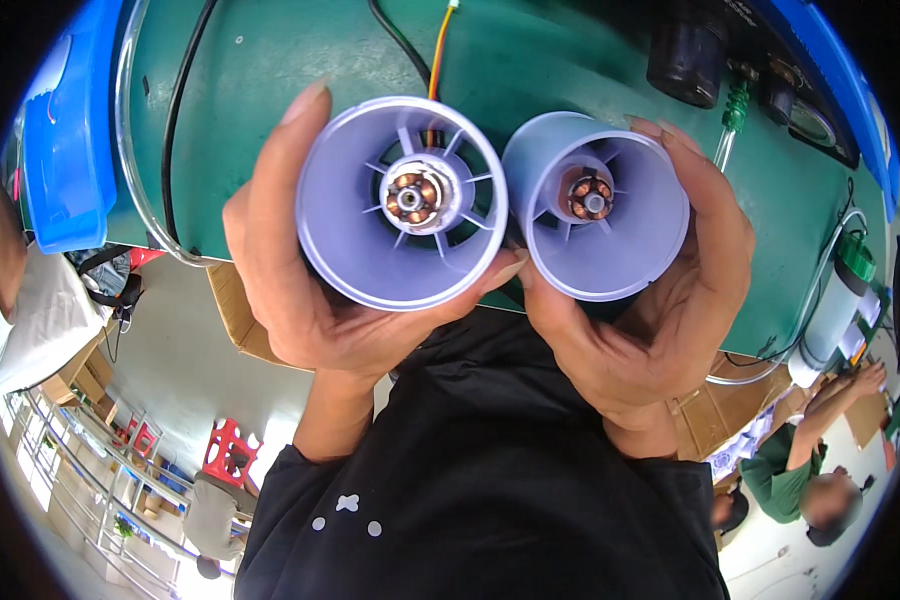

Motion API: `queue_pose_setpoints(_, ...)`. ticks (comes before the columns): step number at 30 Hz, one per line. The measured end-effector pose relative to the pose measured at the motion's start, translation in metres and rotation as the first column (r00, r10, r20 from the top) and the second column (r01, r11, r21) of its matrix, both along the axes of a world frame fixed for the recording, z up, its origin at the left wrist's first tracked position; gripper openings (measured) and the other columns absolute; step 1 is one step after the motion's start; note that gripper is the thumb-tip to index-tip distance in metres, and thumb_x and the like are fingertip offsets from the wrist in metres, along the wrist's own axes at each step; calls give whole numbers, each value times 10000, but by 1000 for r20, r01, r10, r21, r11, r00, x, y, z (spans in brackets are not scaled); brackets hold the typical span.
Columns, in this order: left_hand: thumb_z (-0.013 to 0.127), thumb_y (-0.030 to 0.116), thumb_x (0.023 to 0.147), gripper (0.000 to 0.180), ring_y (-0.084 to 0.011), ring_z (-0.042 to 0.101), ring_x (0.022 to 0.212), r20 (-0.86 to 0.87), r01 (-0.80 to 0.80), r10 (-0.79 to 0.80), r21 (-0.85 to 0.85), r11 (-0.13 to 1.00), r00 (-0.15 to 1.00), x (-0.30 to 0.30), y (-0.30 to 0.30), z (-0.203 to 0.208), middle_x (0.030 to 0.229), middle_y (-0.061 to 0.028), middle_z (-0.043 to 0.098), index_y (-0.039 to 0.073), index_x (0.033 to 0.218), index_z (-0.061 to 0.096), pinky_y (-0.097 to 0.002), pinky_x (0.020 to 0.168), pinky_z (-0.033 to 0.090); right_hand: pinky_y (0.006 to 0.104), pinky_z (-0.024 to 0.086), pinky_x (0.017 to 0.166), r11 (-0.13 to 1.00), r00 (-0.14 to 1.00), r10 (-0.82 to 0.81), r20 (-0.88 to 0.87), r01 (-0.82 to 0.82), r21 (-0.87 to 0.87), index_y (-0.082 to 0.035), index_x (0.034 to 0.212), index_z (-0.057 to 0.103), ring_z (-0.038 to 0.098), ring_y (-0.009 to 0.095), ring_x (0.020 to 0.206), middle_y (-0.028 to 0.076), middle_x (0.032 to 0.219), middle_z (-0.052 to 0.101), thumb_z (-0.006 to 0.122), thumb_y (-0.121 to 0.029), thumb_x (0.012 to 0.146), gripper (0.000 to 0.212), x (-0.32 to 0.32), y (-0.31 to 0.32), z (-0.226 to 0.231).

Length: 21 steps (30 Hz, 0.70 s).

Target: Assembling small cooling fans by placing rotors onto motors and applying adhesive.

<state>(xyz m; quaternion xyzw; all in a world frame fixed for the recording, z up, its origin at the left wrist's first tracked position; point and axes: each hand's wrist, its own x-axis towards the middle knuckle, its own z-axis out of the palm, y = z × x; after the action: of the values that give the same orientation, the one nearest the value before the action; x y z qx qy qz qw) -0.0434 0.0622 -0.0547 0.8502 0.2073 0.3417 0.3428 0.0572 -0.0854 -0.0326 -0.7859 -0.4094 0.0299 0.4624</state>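
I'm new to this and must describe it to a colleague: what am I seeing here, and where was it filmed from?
No machine is working here: these are a person's bare hands. The single picture comes from a fisheye camera on their head, looking down, so straight edges bend. The left hand holds a pale purple round housing; the right hand holds a similar housing. Inside each, spokes surround a copper-wound core. Beyond them, a black cable lies on the green table. A blue bin stands at the left.
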Motion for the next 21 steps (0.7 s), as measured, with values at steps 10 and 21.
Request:
queue_pose_setpoints(10,893,497,667,1048,-265,651,1082,-47,-32,33,9,999,998,-4,1,-1,1383,-209,525,-121,1377,433,-368,909,560,356,521,959,999,992,-36,120,35,12,120,1354,412,610,314,1131,250,1305,517,867,-18,656,844,-1,3,-5)
queue_pose_setpoints(21,862,345,732,967,-351,580,1195,103,-140,213,-476,868,972,0,-13,23,1333,-207,513,-61,1448,354,-487,1002,502,385,525,833,959,981,-110,157,63,275,78,1243,565,628,341,986,231,1219,620,812,-308,792,644,-3,-34,13)
